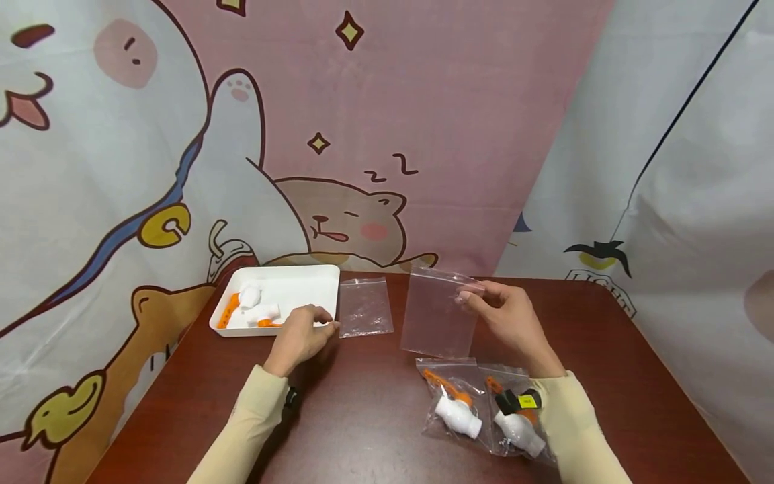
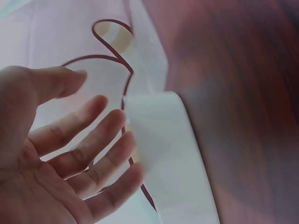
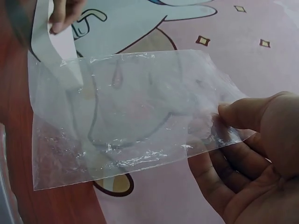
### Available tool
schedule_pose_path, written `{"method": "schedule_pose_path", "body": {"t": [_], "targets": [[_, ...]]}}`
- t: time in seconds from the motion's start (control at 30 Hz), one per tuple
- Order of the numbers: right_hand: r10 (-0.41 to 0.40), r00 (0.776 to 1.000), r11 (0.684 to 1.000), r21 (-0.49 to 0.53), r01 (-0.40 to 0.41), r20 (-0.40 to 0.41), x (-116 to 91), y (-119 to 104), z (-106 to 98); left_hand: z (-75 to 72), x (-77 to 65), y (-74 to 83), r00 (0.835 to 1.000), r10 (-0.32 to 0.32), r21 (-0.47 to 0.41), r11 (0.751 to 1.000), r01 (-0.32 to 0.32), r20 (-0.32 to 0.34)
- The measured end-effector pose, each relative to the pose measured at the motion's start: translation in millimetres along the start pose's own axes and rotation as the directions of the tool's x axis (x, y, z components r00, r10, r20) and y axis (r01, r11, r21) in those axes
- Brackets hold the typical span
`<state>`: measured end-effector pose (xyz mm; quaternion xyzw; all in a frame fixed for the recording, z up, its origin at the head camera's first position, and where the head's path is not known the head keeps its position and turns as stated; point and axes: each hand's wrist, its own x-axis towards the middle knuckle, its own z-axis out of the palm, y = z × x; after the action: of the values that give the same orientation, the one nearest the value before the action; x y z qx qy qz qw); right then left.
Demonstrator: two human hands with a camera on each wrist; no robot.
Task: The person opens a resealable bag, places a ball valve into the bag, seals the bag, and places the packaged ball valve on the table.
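In my right hand (image 1: 510, 321) a clear zip bag (image 1: 437, 323) is pinched by its upper right corner between thumb and fingers. The bag hangs flat above the table and looks empty; the right wrist view shows the same bag (image 3: 135, 121) stretched out from the thumb. My left hand (image 1: 304, 339) hovers at the front right rim of a white tray (image 1: 302, 277). Its fingers (image 2: 88, 156) are loosely bent with nothing between them in the left wrist view. White plastic pieces (image 1: 250, 296) and an orange strip (image 1: 228, 311) lie in the tray's left part.
Another clear zip bag (image 1: 365, 307) lies flat just right of the tray. Nearer me, two filled bags rest side by side: one with a white piece (image 1: 458, 415) and an orange part, one with a white piece (image 1: 520, 433) and a black item. A printed cloth hangs behind the table.
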<state>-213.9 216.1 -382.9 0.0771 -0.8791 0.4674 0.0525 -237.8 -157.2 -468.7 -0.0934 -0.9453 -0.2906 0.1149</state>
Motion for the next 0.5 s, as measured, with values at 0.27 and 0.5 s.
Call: {"method": "schedule_pose_path", "body": {"t": [0.27, 0.5], "targets": [[-0.084, 0.996, 0.996, 0.041, 0.084, 0.008, -14, -11, 10, -4.7, -4.2, 35.1, 0.996, 0.083, -0.263, 0.96, -0.091, -0.04], [-0.121, 0.993, 0.985, 0.122, 0.118, 0.019, -26, -25, 23, -22.1, -15.9, 80.9, 0.993, 0.108, -0.512, 0.851, -0.113, -0.041]]}}
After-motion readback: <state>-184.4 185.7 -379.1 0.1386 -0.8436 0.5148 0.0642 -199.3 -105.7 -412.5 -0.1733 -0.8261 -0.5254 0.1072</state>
